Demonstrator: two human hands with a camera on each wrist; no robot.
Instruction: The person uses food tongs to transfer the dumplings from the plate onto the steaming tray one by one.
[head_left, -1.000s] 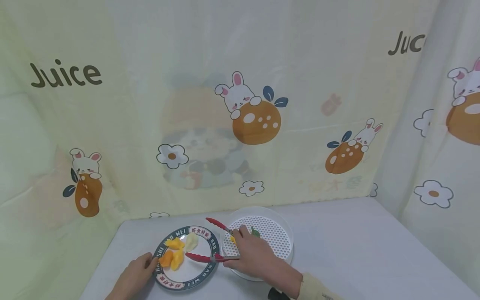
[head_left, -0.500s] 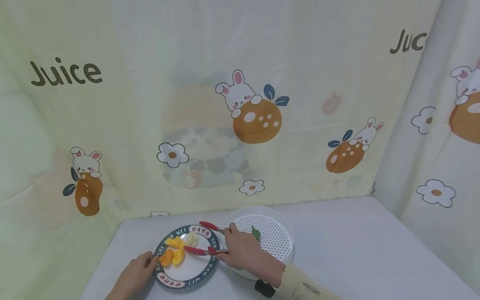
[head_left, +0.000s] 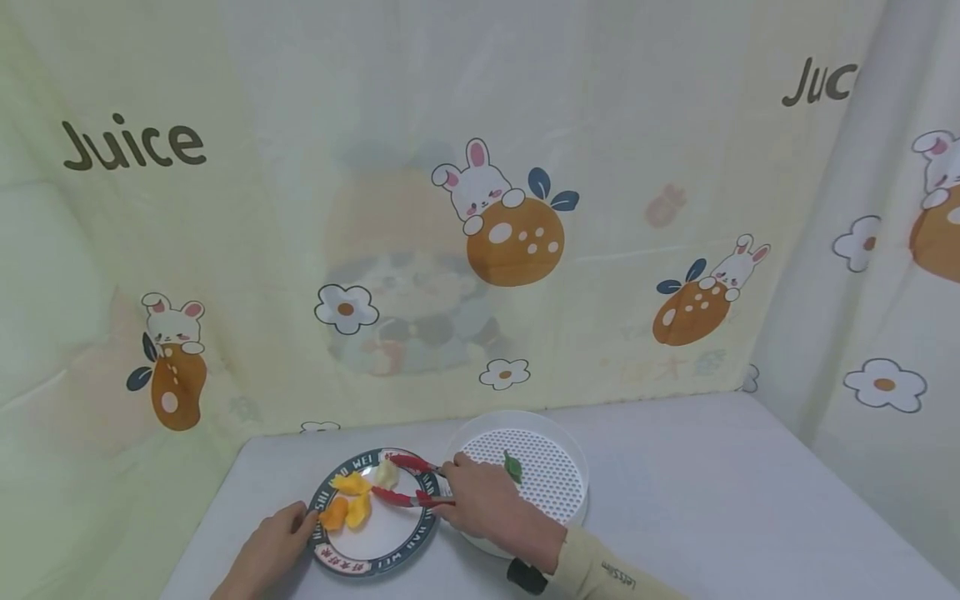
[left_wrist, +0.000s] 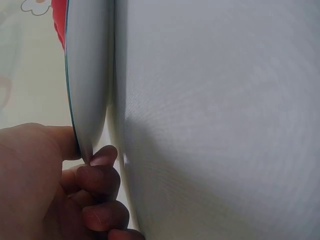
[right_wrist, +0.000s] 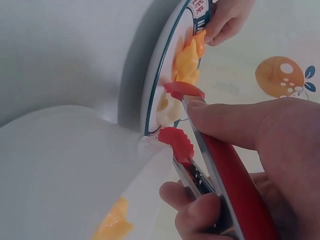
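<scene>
My left hand (head_left: 270, 546) pinches the left rim of a white plate with a dark patterned border (head_left: 378, 540); in the left wrist view, its thumb and fingers (left_wrist: 99, 179) meet at the plate's edge. With my right hand (head_left: 487, 504) I hold red-tipped metal tongs (head_left: 411, 501) over the plate's right side. Their spread tips stand either side of a pale, whitish food piece (head_left: 387, 475); whether they touch it I cannot tell. Beside it lie yellow pieces (head_left: 358, 510) and an orange piece (head_left: 333, 514).
Right of the plate stands a round white perforated tray (head_left: 567, 446) holding a green leaf (head_left: 512, 467). A yellow piece (right_wrist: 114, 222) shows inside it in the right wrist view. A printed curtain (head_left: 600, 333) hangs behind the white table (head_left: 675, 483).
My right hand has carried the tongs left, from over the perforated tray to the plate, and their tips have come to the pale piece. My left hand stays on the rim.
</scene>
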